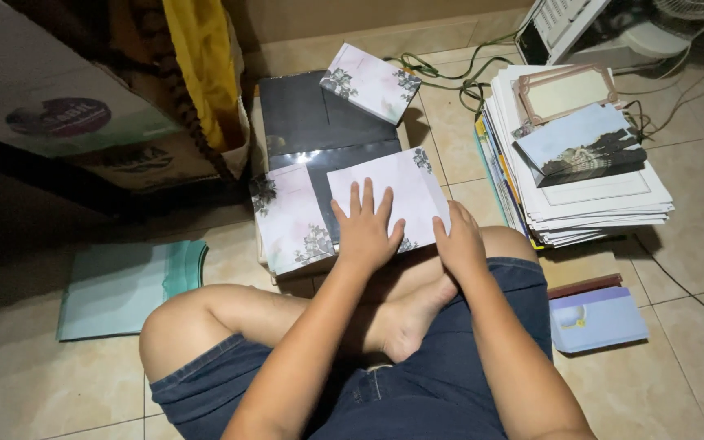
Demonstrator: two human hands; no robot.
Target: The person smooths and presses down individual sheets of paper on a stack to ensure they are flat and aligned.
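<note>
I sit cross-legged on a tiled floor. My left hand (pixel 366 230) lies flat, fingers spread, on a pale pink card with dark floral corners (pixel 405 186). My right hand (pixel 459 241) presses the same card's right lower edge, fingers together. The card rests on a low dark board (pixel 311 114) in front of my knees. A second floral card (pixel 289 218) lies just left of it, and a small stack of the same cards (pixel 371 81) sits at the board's far edge.
A tall pile of white sheets and cards (pixel 588 191) stands at the right, topped by a framed card (pixel 565 90) and a bluish card (pixel 580 140). Light blue envelopes (pixel 600 319) lie near my right knee. Teal paper (pixel 124 285) at left. Cardboard box (pixel 67 106), cables (pixel 458 77).
</note>
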